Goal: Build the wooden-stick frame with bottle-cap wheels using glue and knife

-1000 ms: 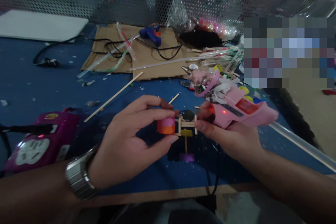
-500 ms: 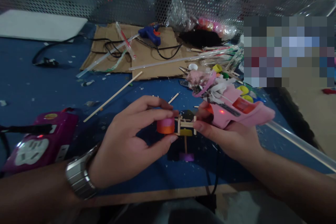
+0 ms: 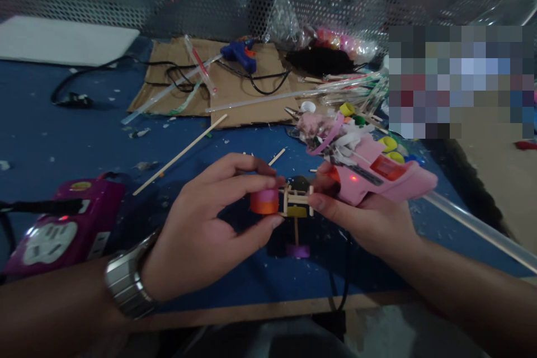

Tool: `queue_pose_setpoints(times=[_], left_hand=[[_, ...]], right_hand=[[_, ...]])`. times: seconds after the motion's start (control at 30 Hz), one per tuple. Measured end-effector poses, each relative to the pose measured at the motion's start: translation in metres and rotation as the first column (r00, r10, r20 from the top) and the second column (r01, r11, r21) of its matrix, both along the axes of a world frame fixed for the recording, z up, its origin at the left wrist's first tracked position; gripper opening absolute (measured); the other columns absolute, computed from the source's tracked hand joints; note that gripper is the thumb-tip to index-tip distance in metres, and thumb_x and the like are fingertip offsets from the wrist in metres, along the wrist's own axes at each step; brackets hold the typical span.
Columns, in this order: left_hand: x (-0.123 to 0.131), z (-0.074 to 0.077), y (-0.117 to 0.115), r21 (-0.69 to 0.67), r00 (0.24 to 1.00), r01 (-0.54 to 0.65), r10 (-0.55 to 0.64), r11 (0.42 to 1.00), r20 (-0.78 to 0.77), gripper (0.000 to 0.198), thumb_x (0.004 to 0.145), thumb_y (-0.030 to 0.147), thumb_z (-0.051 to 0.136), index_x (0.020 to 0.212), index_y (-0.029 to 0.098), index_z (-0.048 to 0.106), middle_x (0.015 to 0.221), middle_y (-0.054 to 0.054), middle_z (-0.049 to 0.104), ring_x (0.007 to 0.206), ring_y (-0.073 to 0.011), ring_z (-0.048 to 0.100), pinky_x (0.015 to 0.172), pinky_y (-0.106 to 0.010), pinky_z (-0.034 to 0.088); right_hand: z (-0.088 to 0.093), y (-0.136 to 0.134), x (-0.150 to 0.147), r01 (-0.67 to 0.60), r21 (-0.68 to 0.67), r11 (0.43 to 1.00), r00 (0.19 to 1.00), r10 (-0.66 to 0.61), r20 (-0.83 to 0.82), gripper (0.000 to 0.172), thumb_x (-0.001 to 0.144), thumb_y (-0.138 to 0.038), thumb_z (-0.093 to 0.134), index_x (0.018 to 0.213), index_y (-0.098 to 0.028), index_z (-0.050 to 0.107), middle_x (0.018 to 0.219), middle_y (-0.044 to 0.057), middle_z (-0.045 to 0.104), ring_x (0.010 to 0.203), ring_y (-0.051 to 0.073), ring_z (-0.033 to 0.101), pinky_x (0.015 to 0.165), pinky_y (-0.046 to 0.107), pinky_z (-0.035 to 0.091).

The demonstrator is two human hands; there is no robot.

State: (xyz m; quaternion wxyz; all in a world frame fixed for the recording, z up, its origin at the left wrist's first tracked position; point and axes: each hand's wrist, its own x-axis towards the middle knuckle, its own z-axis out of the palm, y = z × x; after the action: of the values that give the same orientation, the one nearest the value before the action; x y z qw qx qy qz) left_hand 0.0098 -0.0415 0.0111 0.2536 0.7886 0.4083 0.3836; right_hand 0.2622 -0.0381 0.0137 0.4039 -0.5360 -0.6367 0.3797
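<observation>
From where I stand, the build looks partway along: the small stick frame (image 3: 298, 199), dead centre, already has its crosspieces joined, and at its 6 o'clock hangs a rod bearing a yellow cap (image 3: 297, 211) and a purple cap (image 3: 297, 250). The left hand (image 3: 212, 215) pinches a pink-and-orange cap (image 3: 264, 201) at 9 o'clock; I can't tell whether it's fastened yet. The right hand (image 3: 364, 212) grips the frame's 3 o'clock end, beside a pink glue gun (image 3: 386, 170). Loose yellow caps (image 3: 391, 150) at 2 o'clock and a long stick (image 3: 180, 155) at 10 seem unused. The blue counter (image 3: 92, 145) is littered with scraps, with cardboard (image 3: 255, 98) at 11 and a perforated metal screen (image 3: 201, 5) along 12.
</observation>
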Motion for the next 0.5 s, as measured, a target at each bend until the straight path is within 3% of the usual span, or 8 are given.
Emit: queue_pose_setpoints(times=[0.3, 0.5], left_hand=[[0.0014, 0.0013, -0.0004, 0.002, 1.000, -0.003, 0.003, 1.000, 0.002, 0.027, 0.091, 0.025, 0.084, 0.118, 0.029, 0.078, 0.124, -0.005, 0.077, 0.111, -0.0249, 0.078, 0.101, -0.042, 0.067], [0.0008, 0.0011, -0.0004, 0.006, 1.000, 0.006, -0.006, 1.000, 0.002, 0.028, 0.091, 0.026, 0.085, 0.118, 0.028, 0.078, 0.124, -0.005, 0.077, 0.110, -0.0241, 0.078, 0.101, -0.040, 0.066]], right_hand=[[-0.0023, -0.0007, 0.0020, 0.009, 0.000, 1.000, 1.000, -0.009, 0.002, 0.009, 0.078, -0.042, 0.090, 0.078, -0.036, 0.083, 0.096, -0.004, 0.084, 0.097, 0.024, 0.080, 0.098, 0.039, 0.067], [-0.0011, -0.0001, 0.0020, -0.012, 0.000, 1.000, 1.000, 0.012, 0.019, 0.011, 0.080, -0.046, 0.089, 0.077, -0.037, 0.083, 0.096, -0.004, 0.085, 0.098, 0.027, 0.081, 0.098, 0.045, 0.067]])
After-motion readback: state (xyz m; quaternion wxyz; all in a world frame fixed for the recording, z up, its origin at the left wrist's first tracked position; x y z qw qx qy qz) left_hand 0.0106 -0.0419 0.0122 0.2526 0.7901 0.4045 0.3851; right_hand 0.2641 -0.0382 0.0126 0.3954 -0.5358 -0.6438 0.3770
